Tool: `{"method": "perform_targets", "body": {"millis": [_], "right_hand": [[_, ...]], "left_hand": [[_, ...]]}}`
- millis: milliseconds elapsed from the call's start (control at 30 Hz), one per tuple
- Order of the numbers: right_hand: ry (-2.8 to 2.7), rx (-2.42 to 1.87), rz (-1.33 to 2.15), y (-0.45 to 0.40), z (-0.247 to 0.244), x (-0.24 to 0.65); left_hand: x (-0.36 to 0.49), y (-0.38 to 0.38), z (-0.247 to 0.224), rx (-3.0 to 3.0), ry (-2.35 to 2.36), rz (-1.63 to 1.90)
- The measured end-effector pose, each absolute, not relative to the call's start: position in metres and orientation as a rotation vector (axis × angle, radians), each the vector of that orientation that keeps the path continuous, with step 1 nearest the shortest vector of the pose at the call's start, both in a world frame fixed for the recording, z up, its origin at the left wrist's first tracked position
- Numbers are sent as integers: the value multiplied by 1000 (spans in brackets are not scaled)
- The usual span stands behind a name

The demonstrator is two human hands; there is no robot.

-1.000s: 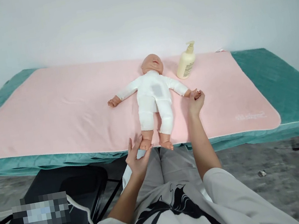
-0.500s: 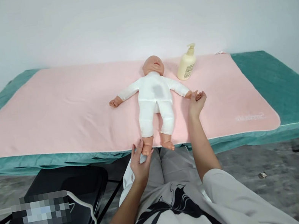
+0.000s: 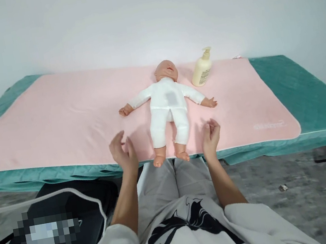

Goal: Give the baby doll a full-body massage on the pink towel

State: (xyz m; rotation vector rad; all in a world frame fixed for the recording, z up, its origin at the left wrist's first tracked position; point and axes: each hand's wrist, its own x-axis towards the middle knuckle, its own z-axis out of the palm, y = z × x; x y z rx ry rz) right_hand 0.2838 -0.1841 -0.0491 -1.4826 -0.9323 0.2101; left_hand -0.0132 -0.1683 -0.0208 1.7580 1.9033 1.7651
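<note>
A baby doll (image 3: 167, 100) in a white suit lies on its back on a pink mat (image 3: 85, 110), arms spread and feet at the near edge. My left hand (image 3: 123, 152) hovers to the left of the doll's legs, fingers curved and apart, holding nothing. To the right of the legs is my right hand (image 3: 210, 136), its fingers loosely curled with a gap from the thumb, nothing in it. Neither hand touches the doll. A pale yellow pump bottle (image 3: 202, 69) stands on the mat beside the doll's head.
The mat covers a table with a teal cloth (image 3: 305, 88), its far side against a pale wall (image 3: 101, 23). At lower left stands a black chair (image 3: 82, 220) with a white cable (image 3: 81, 194) crossing it. A small scrap (image 3: 283, 188) lies on the grey floor.
My right hand has let go of the doll's hand and come back toward me. My left hand has left the doll's foot and moved left and up. The doll stays in place.
</note>
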Motion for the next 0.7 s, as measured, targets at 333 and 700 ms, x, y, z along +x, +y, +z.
{"method": "perform_targets", "body": {"millis": [333,700], "right_hand": [[-1261,-1594,756,-271,-72,232],[-1020,-1624,792,-260,-64,205]], "left_hand": [[-29,-24,3,1695,2084,1067],[-32,-15,-10,1549,2200,1119]]}}
